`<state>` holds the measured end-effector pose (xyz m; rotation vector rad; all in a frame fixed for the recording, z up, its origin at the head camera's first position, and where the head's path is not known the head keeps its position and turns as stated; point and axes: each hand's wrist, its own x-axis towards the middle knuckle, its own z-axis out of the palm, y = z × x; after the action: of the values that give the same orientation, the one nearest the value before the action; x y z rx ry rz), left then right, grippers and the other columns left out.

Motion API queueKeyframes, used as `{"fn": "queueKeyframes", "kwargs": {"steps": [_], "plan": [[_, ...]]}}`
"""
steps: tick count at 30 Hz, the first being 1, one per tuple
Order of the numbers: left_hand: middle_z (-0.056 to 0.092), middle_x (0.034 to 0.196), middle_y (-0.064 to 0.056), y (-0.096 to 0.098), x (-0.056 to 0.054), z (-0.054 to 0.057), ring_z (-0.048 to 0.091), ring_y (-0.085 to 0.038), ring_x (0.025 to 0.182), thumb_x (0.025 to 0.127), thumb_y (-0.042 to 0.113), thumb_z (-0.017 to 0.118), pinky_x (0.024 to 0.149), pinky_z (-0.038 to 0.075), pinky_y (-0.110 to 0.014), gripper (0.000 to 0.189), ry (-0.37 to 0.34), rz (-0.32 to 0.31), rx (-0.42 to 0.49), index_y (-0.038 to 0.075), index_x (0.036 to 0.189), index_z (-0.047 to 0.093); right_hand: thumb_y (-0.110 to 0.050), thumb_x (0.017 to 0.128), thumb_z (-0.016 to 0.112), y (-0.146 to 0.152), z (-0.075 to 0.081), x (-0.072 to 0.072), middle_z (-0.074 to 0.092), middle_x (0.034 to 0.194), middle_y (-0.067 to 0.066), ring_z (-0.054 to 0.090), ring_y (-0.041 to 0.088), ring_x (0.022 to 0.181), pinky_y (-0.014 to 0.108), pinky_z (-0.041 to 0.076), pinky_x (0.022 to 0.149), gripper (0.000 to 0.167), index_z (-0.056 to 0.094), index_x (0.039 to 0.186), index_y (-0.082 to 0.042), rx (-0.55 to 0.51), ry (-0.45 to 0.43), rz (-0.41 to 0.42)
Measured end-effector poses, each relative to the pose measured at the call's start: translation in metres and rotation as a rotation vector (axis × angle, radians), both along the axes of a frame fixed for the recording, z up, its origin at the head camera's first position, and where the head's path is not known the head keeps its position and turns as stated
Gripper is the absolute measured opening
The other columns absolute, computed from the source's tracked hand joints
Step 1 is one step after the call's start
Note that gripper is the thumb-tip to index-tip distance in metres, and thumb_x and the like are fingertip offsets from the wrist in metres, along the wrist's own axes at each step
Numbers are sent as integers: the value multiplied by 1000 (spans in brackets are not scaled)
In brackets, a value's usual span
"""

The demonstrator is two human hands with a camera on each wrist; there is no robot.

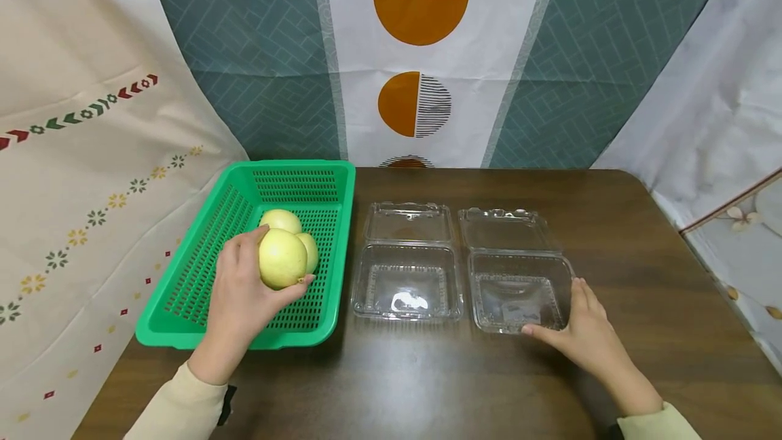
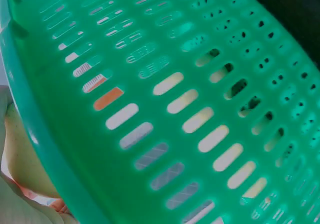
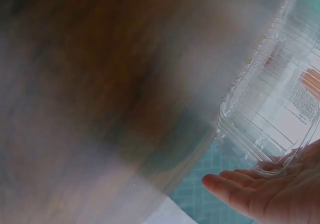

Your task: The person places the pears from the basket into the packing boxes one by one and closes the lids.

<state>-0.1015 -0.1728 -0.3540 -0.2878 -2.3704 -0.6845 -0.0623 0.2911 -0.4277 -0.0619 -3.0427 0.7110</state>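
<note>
My left hand (image 1: 241, 287) grips a round pale-yellow pear (image 1: 282, 259) between thumb and fingers, over the green plastic basket (image 1: 332, 277). Behind it in the basket are two more pears, one farther back (image 1: 281, 220) and one to the right (image 1: 310, 250). In the left wrist view the basket wall hides most of the hand and pear. To the right, my right hand (image 1: 586, 331) rests at the near right corner of an open clear plastic clamshell box (image 1: 519, 290). Its fingers lie fairly straight along the side, with the thumb at the front edge.
A second open clear clamshell box (image 1: 408, 284) stands between the basket and the right box. Both lids lean back on the far side. The brown wooden table (image 1: 403, 379) ends at a patterned cloth (image 1: 421, 107), with a cream cloth (image 1: 79, 189) on the left.
</note>
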Motion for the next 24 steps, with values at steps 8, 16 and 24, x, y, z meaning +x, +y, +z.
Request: {"fn": "queueKeyframes", "kwargs": {"steps": [8,16,24], "plan": [[50,108,-27,9,-3,4,49,-42,98,53,33,86,71,41,-50,85,15,-23,-16,-3,120,49,-59,66,78,0,0,-1,21,142,44,26,62,125,73,31,90,126,15,140,21,7,17,-3],[52,106,-27,18,-4,6,52,-41,93,50,34,87,65,48,-51,86,60,-38,-48,-3,119,51,-58,66,78,0,0,0,21,142,45,26,63,124,73,31,91,126,14,140,22,1,12,5],[52,106,-24,34,-7,11,53,-39,93,51,30,87,68,47,-48,83,87,-94,-32,-3,118,52,-57,66,78,3,-1,-2,20,142,45,25,64,124,73,30,91,126,13,140,22,12,2,4]]}}
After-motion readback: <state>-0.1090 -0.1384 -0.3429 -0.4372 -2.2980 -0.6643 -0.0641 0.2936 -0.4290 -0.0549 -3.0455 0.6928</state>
